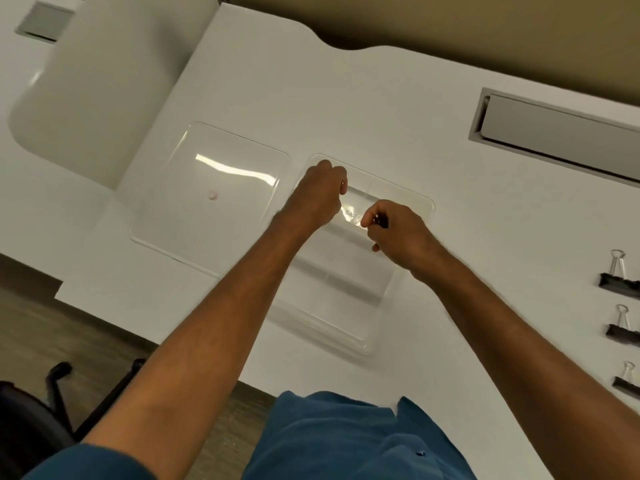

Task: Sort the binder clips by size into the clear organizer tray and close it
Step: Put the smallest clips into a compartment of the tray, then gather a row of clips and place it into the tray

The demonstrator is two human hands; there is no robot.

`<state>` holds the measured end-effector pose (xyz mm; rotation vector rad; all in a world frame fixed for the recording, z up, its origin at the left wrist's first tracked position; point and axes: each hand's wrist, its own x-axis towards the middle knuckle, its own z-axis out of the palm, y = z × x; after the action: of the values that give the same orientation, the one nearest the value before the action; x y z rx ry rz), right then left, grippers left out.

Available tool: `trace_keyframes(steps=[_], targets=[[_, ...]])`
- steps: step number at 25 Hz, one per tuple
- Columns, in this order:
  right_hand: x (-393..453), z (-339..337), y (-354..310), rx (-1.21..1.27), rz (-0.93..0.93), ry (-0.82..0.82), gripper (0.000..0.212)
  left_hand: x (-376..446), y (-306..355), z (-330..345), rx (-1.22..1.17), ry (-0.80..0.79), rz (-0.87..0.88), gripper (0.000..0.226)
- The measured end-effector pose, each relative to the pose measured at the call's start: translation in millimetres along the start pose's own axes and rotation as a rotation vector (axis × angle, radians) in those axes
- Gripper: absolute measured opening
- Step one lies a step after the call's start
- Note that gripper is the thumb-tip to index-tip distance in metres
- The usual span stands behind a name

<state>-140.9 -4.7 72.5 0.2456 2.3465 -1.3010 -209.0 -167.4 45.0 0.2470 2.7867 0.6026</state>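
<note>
The clear organizer tray (346,306) lies open in the middle of the white desk, with its clear lid (207,202) flat to its left. My left hand (320,197) hovers over the tray's far left corner with fingers curled; whether it holds anything is hidden. Over the tray's far compartment, my right hand (398,233) pinches a small black binder clip (380,221) at its fingertips. Three larger black binder clips (618,280) (621,332) (625,382) lie in a column at the desk's right edge.
The white desk (450,150) has a grey cable slot (561,129) at the back right. A black chair base (59,386) stands on the floor at the lower left. A curved white desk section (97,98) lies at the far left.
</note>
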Motion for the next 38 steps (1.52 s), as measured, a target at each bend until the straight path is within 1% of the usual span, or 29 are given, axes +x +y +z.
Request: trace_keyframes(steps=[3,5,7,9,11,12,15,16,18,20,22,24,27,29,31,33,34,38], targets=[[7.9,2.3,5.0,-0.161,-0.068,0.018,0.021,12.7,-5.2,8.1,0.126,-0.099,-0.006,0.027],[13.5,2.4,9.1,-0.231,-0.114,0.051,0.022,14.2,-8.3,16.1,0.150,-0.079,0.008,0.026],[19.7,1.7,13.0,-0.310,-0.161,0.097,0.020,9.6,-11.6,21.5,0.173,0.026,0.058,0.025],[26.1,0.3,16.1,-0.364,-0.208,0.128,0.019,-1.5,-14.7,25.2,0.167,0.187,0.102,0.021],[31.6,-0.5,14.0,-0.385,-0.251,0.149,0.020,-20.6,-17.6,31.4,0.108,0.335,0.096,0.020],[34.8,0.7,11.1,-0.405,-0.279,0.157,0.019,-31.3,-20.4,37.5,0.091,0.367,0.064,0.027],[47.7,13.2,-0.7,-0.510,-0.370,0.146,0.015,-58.4,-29.0,63.7,0.145,0.300,-0.066,0.060],[52.2,19.4,-4.1,-0.565,-0.399,0.136,0.014,-63.6,-30.8,71.2,0.178,0.288,-0.097,0.067],[60.4,29.9,-9.2,-0.683,-0.458,0.109,0.020,-67.7,-32.2,81.2,0.217,0.294,-0.141,0.073],[67.6,36.0,-15.3,-0.791,-0.500,0.069,0.026,-67.4,-33.2,84.8,0.244,0.306,-0.150,0.074],[74.1,39.3,-21.1,-0.849,-0.521,0.040,0.031,-67.3,-33.7,88.3,0.266,0.327,-0.154,0.074],[78.3,42.6,-22.9,-0.880,-0.503,-0.013,0.036,-67.5,-33.6,90.4,0.270,0.349,-0.156,0.073],[83.1,43.5,-17.9,-0.848,-0.486,-0.058,0.041,-67.3,-33.9,89.7,0.260,0.360,-0.144,0.072],[80.0,38.1,-13.9,-0.754,-0.507,-0.022,0.039,-67.7,-34.3,89.8,0.267,0.359,-0.142,0.071],[69.1,27.7,-5.3,-0.602,-0.540,0.101,0.027,-67.4,-34.2,91.1,0.256,0.357,-0.132,0.069],[49.2,15.4,8.5,-0.472,-0.554,0.242,0.021,-66.5,-35.8,90.2,0.237,0.365,-0.109,0.068],[36.3,9.6,16.6,-0.439,-0.554,0.290,0.020,-66.8,-36.6,88.5,0.230,0.370,-0.097,0.068],[-18.6,-11.6,55.8,-0.393,-0.512,0.397,0.019,-70.4,-28.9,80.9,0.210,0.378,-0.087,0.065]])
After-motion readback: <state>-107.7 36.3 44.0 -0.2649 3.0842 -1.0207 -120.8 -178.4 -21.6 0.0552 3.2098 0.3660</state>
